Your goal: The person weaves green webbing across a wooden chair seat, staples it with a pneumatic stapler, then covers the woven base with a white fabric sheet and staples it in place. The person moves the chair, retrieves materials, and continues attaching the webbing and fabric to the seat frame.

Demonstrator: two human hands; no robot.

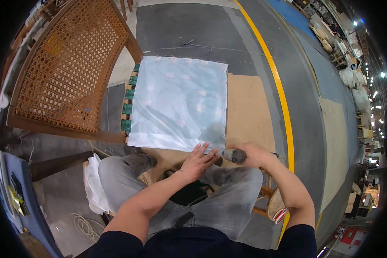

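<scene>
A pale, shiny white cloth [180, 101] lies over the square chair seat, with soft folds running toward its near edge. My left hand [197, 162] rests on that near edge, its fingers stretched out and pressed on the cloth. At the near right corner my right hand [256, 155] is wrapped round a dark grey staple gun [235, 155], its nose close to the cloth's edge; whether they touch I cannot tell. Green webbing straps [127, 109] show along the seat's left side, next to the wooden chair's woven cane back [69, 64].
Brown cardboard [250, 112] lies under and right of the seat. Red-handled scissors [280, 216] are on a wooden stool [274, 205] by my right knee. A pale cord [87, 227] coils on the floor at left, near a blue padded surface [30, 215]. A yellow line [277, 81] crosses the floor.
</scene>
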